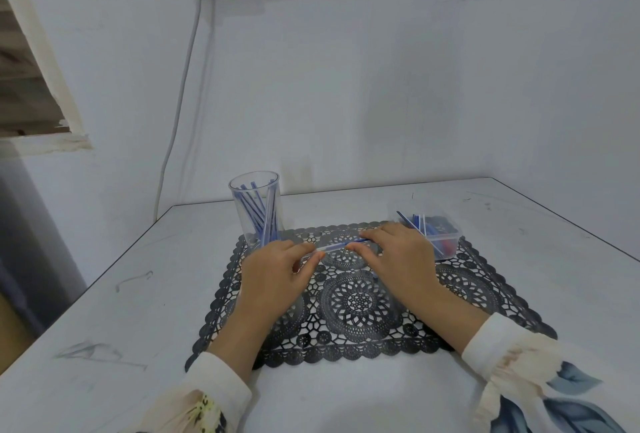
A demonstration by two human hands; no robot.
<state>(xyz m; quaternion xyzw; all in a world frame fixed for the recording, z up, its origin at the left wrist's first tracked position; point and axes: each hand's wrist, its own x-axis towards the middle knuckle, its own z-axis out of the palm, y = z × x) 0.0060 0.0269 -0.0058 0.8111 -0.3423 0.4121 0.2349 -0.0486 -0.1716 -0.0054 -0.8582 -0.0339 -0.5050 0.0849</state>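
- A smooth white tabletop (138,294) is set against a plain wall; a black lace-patterned mat (360,297) is laid on it.
- A thin blue-and-clear pen (337,246) is pinched above the mat, one end by the left hand (277,270), the other by the right hand (398,256).
- More pens are held upright in a clear cylindrical cup (256,207) and a clear rectangular box (433,232).

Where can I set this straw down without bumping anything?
Bare table left of the lace mat and right of it beyond the plastic box. The mat's near middle is free too. Its back is crowded: cup, box, left hand and right hand pinching the straw.
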